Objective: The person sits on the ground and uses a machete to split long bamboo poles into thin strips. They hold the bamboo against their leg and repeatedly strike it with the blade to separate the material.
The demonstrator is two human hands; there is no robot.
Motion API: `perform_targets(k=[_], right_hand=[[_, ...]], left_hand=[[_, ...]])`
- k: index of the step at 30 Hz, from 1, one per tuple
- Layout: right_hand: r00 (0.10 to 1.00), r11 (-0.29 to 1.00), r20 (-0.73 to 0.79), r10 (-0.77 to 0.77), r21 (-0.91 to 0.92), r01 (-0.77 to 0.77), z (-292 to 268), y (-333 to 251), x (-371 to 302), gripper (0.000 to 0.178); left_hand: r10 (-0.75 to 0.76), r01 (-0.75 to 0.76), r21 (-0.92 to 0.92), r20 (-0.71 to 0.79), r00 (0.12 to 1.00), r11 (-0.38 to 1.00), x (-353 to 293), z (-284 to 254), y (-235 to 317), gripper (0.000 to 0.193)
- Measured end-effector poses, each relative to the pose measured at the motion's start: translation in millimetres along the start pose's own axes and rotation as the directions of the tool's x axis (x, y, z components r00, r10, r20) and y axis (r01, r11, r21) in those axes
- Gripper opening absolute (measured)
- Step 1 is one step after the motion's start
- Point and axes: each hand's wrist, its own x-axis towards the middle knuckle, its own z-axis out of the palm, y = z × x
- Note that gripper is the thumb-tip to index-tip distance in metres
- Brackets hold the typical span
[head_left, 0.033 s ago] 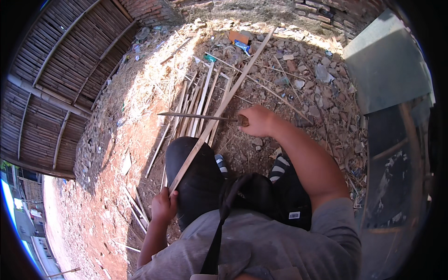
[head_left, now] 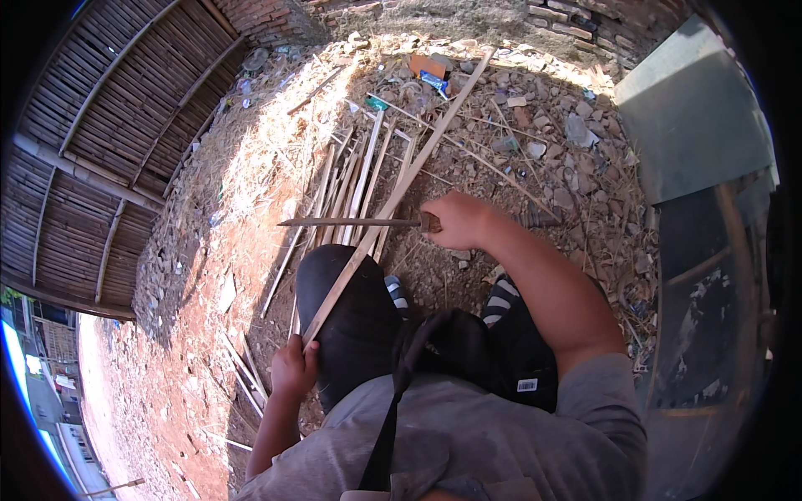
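My left hand is closed round the near end of a long bamboo strip. The strip rests across my left thigh and slants up to the far right. In my right fist is the wooden handle of a machete. Its long, dark blade points left and crosses over the strip just beyond my knee. Whether the edge presses into the strip I cannot tell. Several thin strips lie on the ground under and beyond the blade.
More thin strips lie beside my left arm. Stones and litter cover the ground at right. A woven bamboo wall stands at left, a brick wall at the back, a grey-green panel at right.
My right hand has brought the machete slightly nearer to me and a little left, its blade now more level across the strip. My left hand and the bamboo strip have stayed put.
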Motion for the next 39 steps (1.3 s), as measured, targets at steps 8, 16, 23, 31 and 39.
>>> perform_targets(k=[8, 16, 23, 31, 39], right_hand=[[1.0, 1.0, -0.015, 0.02, -0.014, -0.02, -1.2, 17.9, 6.8, 0.031], [0.972, 0.986, -0.166, 0.167, 0.034, -0.164, -6.1, 26.6, -5.4, 0.039], [0.999, 0.996, -0.025, -0.045, -0.084, 0.043, 5.9, -9.5, -4.0, 0.03], [0.992, 0.992, -0.052, 0.116, 0.058, -0.113, -6.2, 23.6, 1.9, 0.033], [0.994, 0.995, -0.056, 0.089, 0.058, -0.086, -2.5, 15.3, 0.7, 0.037]], left_hand=[[-0.012, 0.012, -0.026, -0.019, 1.0, 1.0, 1.1, 4.4, -2.7, 0.037], [-0.027, 0.027, -0.015, -0.005, 1.0, 1.0, 2.6, 0.3, 6.3, 0.036], [-0.02, 0.02, 0.026, -0.011, 1.0, 0.999, 0.1, -2.3, 2.2, 0.037], [-0.022, 0.022, -0.011, -0.012, 1.0, 1.0, 3.1, 3.4, -0.3, 0.038], [-0.041, 0.041, -0.024, 0.006, 0.999, 0.999, 3.9, 3.3, -1.4, 0.037]])
